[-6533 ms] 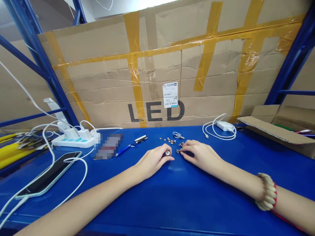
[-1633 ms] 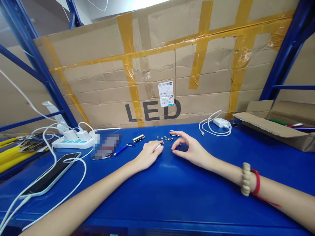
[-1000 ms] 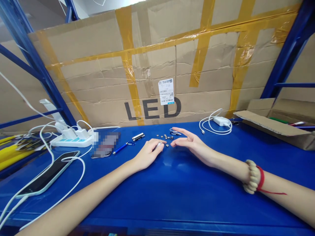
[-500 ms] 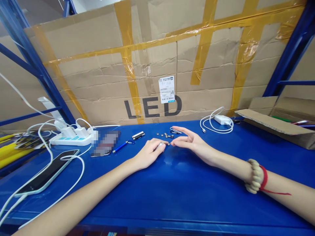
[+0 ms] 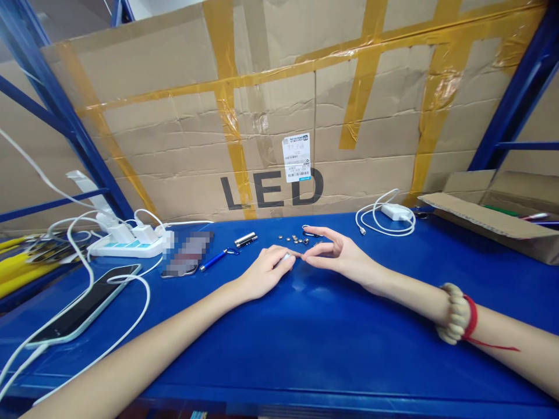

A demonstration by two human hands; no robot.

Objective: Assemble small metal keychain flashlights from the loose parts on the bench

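My left hand [image 5: 264, 272] rests on the blue table [image 5: 305, 343], its fingers curled round a small silver piece [image 5: 286, 256] that shows only at the fingertips. My right hand [image 5: 338, 256] lies on its side just to the right. Its thumb and one finger are pinched together at the left hand's fingertips, with the forefinger stretched out above; what the pinch holds is too small to make out. Several small button cells [image 5: 292, 238] lie just behind both hands, beside a metal key ring [image 5: 308, 231]. A bead bracelet and red cord [image 5: 458, 314] circle my right wrist.
A silver cylinder [image 5: 245, 239], a blue pen-like tool [image 5: 216, 260] and a blurred flat item [image 5: 187, 259] lie to the left. Further left are a power strip [image 5: 126, 247] and a phone on a cable [image 5: 82, 305]. A white charger [image 5: 391, 212] and open box [image 5: 489, 224] stand right, with an LED carton [image 5: 279, 116] behind.
My right hand turned from palm-down onto its side and its thumb and finger closed toward the left hand's fingertips. The left hand kept its hold, and the view tilted up slightly.
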